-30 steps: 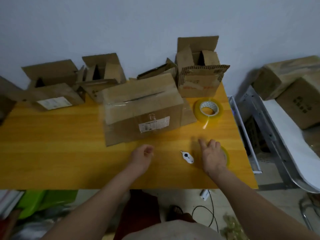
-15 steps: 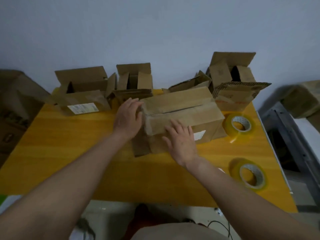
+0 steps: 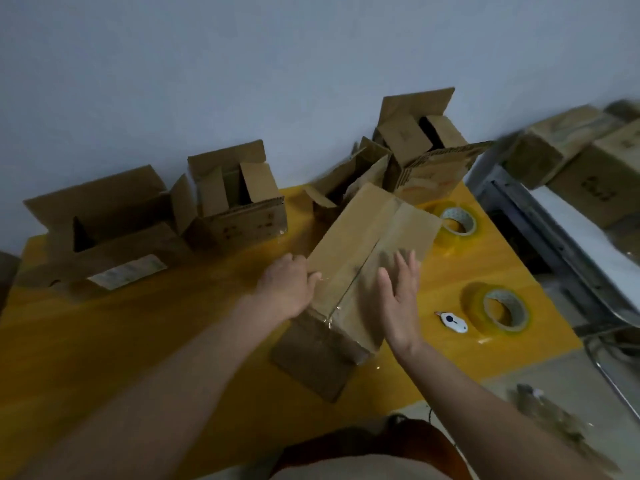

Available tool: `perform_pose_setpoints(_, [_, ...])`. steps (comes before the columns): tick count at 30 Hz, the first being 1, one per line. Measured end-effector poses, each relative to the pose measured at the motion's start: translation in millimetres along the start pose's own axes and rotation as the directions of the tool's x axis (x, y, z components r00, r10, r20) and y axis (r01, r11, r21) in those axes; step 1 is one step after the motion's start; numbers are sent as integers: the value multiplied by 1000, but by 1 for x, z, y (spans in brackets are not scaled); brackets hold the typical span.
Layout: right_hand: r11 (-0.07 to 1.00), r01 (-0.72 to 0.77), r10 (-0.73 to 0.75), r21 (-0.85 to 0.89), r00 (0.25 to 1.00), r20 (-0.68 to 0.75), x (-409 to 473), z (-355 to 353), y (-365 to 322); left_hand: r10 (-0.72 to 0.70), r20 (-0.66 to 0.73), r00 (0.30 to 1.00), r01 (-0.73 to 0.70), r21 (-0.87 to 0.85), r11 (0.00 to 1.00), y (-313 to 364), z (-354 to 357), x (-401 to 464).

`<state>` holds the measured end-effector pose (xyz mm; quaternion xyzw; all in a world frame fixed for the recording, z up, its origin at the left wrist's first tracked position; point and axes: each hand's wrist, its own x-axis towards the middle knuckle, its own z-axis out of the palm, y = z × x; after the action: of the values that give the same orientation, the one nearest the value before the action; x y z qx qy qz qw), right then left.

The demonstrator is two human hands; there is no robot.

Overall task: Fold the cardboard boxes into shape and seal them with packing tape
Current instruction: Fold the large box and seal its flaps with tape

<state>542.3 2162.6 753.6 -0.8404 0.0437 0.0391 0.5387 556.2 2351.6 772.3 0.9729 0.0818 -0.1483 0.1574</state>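
A taped cardboard box (image 3: 360, 237) lies at a slant in the middle of the yellow table (image 3: 173, 341), with clear tape along its centre seam. My left hand (image 3: 289, 287) holds the box's near left edge, fingers curled over it. My right hand (image 3: 398, 299) lies flat on the box top, fingers straight. One roll of clear packing tape (image 3: 504, 311) sits to the right of the box, and a second roll (image 3: 457, 221) lies further back. A small white cutter (image 3: 452, 322) rests between the box and the nearer roll.
Several open cardboard boxes stand along the wall: a wide one (image 3: 104, 230) at the left, one (image 3: 239, 199) beside it, a flattened one (image 3: 346, 181) and a tall one (image 3: 429, 147) at the back right. More boxes (image 3: 585, 157) sit on a metal frame past the table's right edge.
The box has been turned from lying crosswise to lying at a slant toward me. Both hands moved with it. The camera view has tilted and shifted.
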Motion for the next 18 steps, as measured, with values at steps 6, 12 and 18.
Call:
perform_pose_setpoints(6, [998, -2, 2, 60, 1000, 5, 6, -1, -16, -67, -32, 997, 61, -161, 985, -23, 21, -14])
perform_pose_setpoints(12, [996, -55, 68, 77, 981, -184, -41, 26, 1, 302, -177, 937, -339, -248, 907, -22, 34, -24])
perform_pose_setpoints(18, [989, 109, -73, 95, 945, -318, -31, 35, 15, 342, -174, 924, -375, -222, 900, -24, 40, -26])
